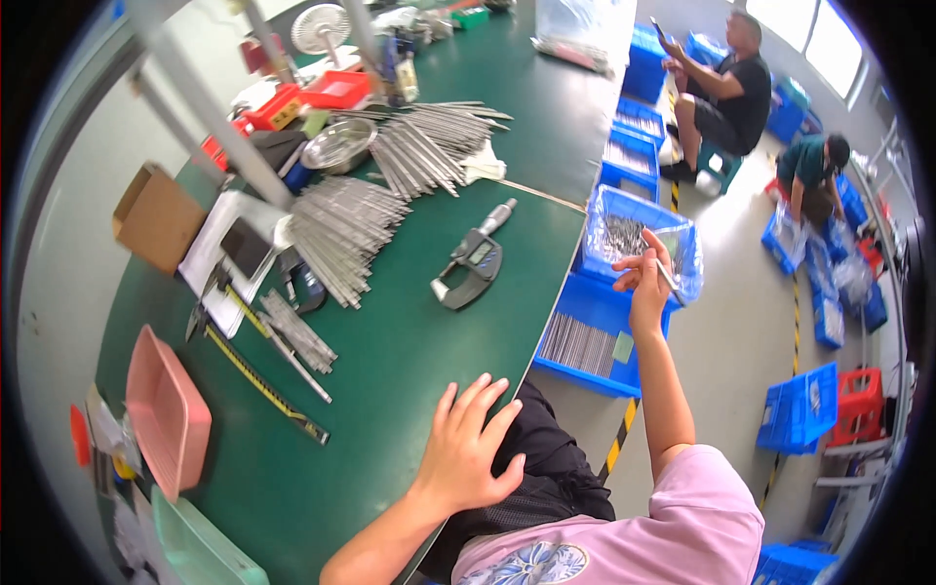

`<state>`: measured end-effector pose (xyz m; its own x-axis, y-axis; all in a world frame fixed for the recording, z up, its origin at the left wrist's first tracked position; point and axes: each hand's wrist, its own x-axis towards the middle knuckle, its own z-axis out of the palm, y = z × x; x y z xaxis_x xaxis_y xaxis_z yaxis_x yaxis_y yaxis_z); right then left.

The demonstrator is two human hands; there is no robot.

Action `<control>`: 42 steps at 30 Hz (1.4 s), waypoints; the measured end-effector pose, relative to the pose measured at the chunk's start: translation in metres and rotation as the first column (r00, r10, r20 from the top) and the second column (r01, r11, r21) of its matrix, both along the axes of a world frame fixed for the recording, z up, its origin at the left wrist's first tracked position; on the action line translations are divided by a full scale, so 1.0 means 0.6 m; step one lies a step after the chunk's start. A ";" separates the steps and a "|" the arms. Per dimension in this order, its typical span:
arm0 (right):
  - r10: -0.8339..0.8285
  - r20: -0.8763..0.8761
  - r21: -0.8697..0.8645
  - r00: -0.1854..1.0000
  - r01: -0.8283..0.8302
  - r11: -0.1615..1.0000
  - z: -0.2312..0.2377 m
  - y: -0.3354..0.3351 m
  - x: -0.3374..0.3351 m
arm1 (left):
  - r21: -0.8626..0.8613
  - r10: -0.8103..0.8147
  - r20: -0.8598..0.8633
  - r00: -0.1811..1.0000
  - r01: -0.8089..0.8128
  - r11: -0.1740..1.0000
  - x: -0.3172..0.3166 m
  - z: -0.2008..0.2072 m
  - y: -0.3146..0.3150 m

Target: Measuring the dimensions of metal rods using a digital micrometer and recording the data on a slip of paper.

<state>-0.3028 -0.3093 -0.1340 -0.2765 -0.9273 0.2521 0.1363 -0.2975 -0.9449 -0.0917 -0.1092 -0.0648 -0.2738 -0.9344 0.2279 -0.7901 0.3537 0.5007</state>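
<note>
Item: one slim metal rod [667, 276], right of centre, gripped between the fingers of the right hand [643, 291], before the plastic-lined blue crate [595, 263]. I judge it light, stiff, possibly slippery; best held mid-shaft.
Item: left hand [466, 456], lower centre, fingers spread, nothing held that I see, by the edge of the green desk [390, 400].
Item: micrometer [482, 255], centre, untouched.

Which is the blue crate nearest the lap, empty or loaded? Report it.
Loaded: the blue crate holds thin metal rods side by side, with a pale green slip toward the right. How deep they go, I cannot tell.
</note>
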 end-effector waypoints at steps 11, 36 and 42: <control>0.118 -0.992 0.130 -0.055 -0.483 0.866 0.190 -0.058 0.297 | -0.165 0.011 0.034 0.999 -0.005 0.986 0.021 -0.038 0.014; -0.128 -0.939 -0.042 0.319 0.263 0.964 0.108 -0.419 0.114 | -0.045 0.019 0.142 0.990 -0.012 0.999 -0.022 -0.009 -0.091; -0.248 -0.923 -0.079 0.294 0.485 0.871 0.063 -0.581 0.077 | 0.128 0.078 0.253 0.964 -0.113 0.985 -0.037 0.007 -0.110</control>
<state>-0.2569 -0.6581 -0.0965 -0.3236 -0.8460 0.4238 -0.8824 0.1082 -0.4579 -0.1136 -0.1753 -0.0607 -0.2131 -0.9766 0.0299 -0.9216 0.2111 0.3256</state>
